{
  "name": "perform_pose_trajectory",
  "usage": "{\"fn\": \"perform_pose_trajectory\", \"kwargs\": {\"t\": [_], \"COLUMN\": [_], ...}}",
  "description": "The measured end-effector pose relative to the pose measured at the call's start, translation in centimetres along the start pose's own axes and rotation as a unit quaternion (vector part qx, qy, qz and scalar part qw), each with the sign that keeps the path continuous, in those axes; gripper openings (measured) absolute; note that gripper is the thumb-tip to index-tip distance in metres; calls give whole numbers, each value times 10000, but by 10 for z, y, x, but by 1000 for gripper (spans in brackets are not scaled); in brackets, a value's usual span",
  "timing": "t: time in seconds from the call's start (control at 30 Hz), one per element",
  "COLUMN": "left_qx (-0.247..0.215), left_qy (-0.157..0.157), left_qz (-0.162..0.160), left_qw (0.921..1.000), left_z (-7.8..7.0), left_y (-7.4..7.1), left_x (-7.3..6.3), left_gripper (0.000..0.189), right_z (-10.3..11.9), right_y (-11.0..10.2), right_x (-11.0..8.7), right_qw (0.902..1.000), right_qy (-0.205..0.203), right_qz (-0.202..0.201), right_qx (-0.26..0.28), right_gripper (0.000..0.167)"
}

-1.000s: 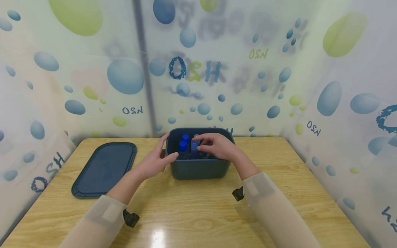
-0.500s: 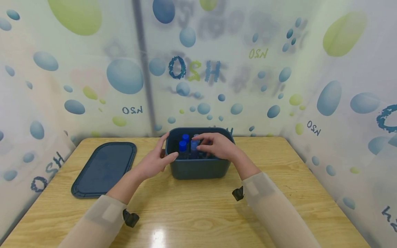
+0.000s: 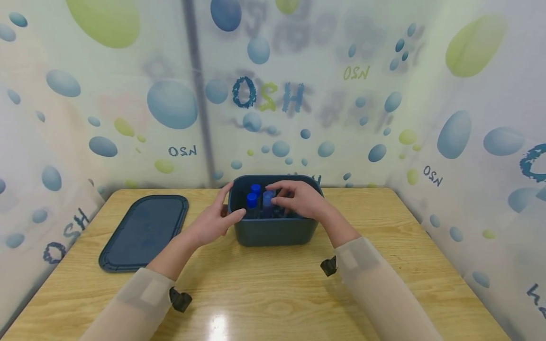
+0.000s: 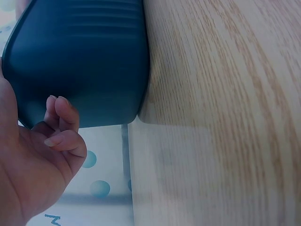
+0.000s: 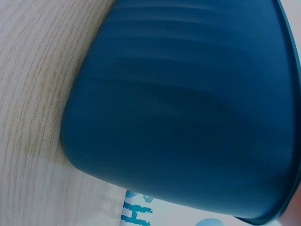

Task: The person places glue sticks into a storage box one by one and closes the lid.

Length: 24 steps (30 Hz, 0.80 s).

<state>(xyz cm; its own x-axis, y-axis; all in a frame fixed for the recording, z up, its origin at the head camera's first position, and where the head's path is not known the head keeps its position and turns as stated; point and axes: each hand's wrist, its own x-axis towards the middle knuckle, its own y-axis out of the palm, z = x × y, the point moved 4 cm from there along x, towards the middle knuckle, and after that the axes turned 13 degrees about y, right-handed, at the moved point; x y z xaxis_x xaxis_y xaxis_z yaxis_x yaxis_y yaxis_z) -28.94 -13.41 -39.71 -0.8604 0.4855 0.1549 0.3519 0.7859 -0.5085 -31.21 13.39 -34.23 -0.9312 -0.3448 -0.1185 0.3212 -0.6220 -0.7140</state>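
Note:
In the head view a dark blue plastic storage bin (image 3: pixel 275 233) stands on the table with several blue-capped bottles upright inside. My left hand (image 3: pixel 213 221) holds the bin's left front corner, thumb over the front rim and index finger along the side rim. Its lower fingers (image 4: pixel 66 115) curl beside the outer wall in the left wrist view. My right hand (image 3: pixel 302 200) reaches over the front rim, thumb and index finger at the cap of a paler bottle (image 3: pixel 267 201). Left of it are a front bottle (image 3: pixel 252 203) and a rear one (image 3: pixel 255 189). The right wrist view shows mostly the bin's outer wall (image 5: pixel 178 108).
A dark blue lid (image 3: pixel 145 232) lies flat on the wooden table (image 3: pixel 264 293), left of the bin. Behind the table and at both sides hangs a pale curtain (image 3: pixel 341 109) printed with blue and green spots. A small black camera (image 3: pixel 180 300) sits at the left wrist.
The right hand and the paler bottle's cap have shifted very slightly. The left hand, the bin and the lid stay in place.

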Motion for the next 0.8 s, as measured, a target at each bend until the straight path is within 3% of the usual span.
{"fn": "perform_pose_trajectory", "kwargs": {"t": [0.37, 0.53, 0.8], "left_qx": [52, 23, 47], "left_qy": [-44, 23, 69], "left_qz": [-1, 2, 6], "left_qw": [10000, 10000, 10000], "left_z": [-1, -1, -3], "left_y": [0, 2, 1], "left_x": [-1, -1, -2], "left_gripper": [97, 97, 97], "right_z": [6, 2, -20], "right_y": [-8, -19, -35], "right_x": [-3, -11, -31], "right_qw": [9974, 9942, 9928], "right_qy": [-364, -496, -262], "right_qz": [-598, -827, -1002], "right_qx": [148, 465, 607], "right_gripper": [39, 37, 37]}}
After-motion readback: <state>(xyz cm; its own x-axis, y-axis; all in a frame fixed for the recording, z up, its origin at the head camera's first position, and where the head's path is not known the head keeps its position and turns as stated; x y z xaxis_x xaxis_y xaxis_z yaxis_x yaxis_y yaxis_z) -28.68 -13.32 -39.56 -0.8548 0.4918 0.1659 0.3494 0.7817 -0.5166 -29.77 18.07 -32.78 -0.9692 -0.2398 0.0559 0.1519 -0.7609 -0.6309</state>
